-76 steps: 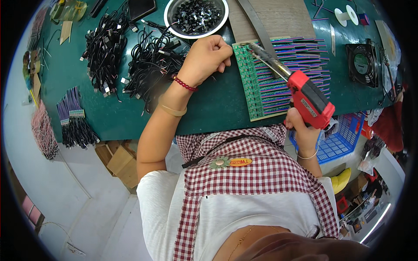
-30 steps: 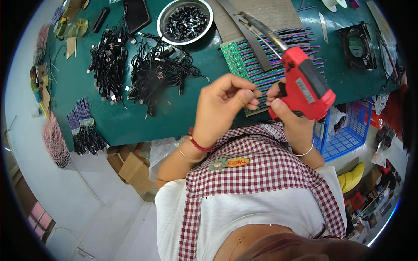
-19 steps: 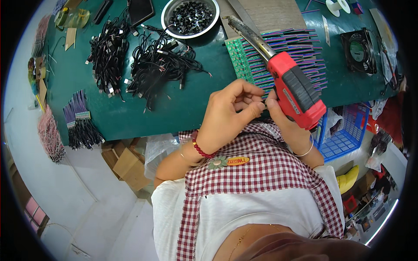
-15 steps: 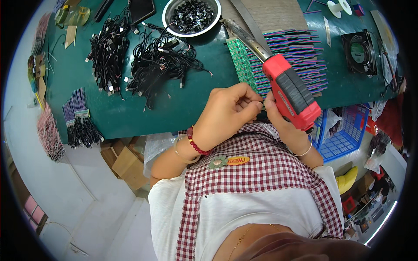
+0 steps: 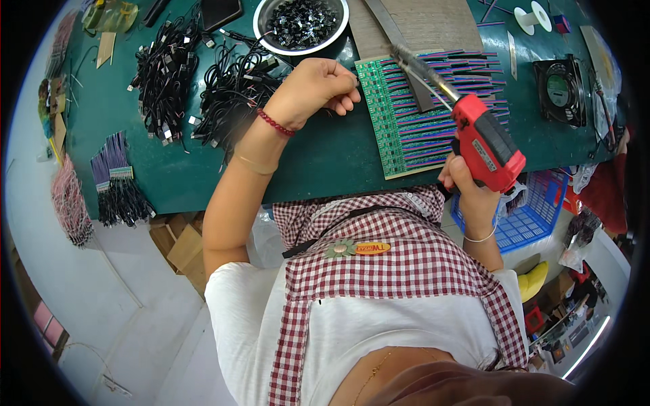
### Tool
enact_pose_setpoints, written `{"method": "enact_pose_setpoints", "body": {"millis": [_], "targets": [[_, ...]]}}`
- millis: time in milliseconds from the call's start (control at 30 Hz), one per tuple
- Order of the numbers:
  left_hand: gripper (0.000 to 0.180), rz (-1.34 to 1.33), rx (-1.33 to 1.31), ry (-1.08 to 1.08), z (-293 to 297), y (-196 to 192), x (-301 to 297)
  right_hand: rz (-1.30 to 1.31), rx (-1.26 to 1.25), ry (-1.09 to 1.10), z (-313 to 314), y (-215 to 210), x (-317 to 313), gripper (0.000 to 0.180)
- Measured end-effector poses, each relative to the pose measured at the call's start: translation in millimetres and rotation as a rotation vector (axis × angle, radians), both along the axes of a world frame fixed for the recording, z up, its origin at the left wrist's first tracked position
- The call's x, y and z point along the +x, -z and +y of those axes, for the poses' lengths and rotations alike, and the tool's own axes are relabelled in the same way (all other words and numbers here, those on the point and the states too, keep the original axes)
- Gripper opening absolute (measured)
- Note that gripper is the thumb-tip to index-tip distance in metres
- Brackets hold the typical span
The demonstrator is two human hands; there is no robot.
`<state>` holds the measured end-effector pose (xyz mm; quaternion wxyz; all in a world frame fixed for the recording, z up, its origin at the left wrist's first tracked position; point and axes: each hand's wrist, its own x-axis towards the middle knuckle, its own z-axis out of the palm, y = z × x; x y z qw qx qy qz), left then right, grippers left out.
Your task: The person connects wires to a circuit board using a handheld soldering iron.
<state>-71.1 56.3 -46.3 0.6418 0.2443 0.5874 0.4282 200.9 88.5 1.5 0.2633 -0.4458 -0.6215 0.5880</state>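
Hands point(image 5: 311, 88) apart, left's hold unclear, right point(image 5: 475, 197) part-covering soldering gun point(image 5: 484, 143)

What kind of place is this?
Probably an electronics workshop: the right hand holds a red soldering gun near green circuit boards, and piles of black cables lie on the green table.

A burgundy-and-white gingham apron point(image 5: 399, 277) with a green flower patch point(image 5: 340, 248) and yellow oval patch point(image 5: 373, 248) partly covers a white T-shirt point(image 5: 365, 328). Left of the apron are a red beaded bracelet point(image 5: 275, 124) and tan band point(image 5: 255, 166); right of it, a pale bangle point(image 5: 480, 239).
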Motion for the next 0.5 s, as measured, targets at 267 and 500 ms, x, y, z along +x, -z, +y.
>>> {"method": "enact_pose_setpoints", "body": {"millis": [267, 500], "targets": [[0.011, 0.007, -0.032, 0.072, 8.2, 3.3, -4.7, -0.026, -0.037, -0.03, -6.3, 15.5, 12.9, 0.018], [0.01, 0.006, -0.002, 0.079, 7.6, 5.7, -5.4, -0.027, -0.03, -0.02, -7.1, 18.9, 11.3, 0.015]]}}
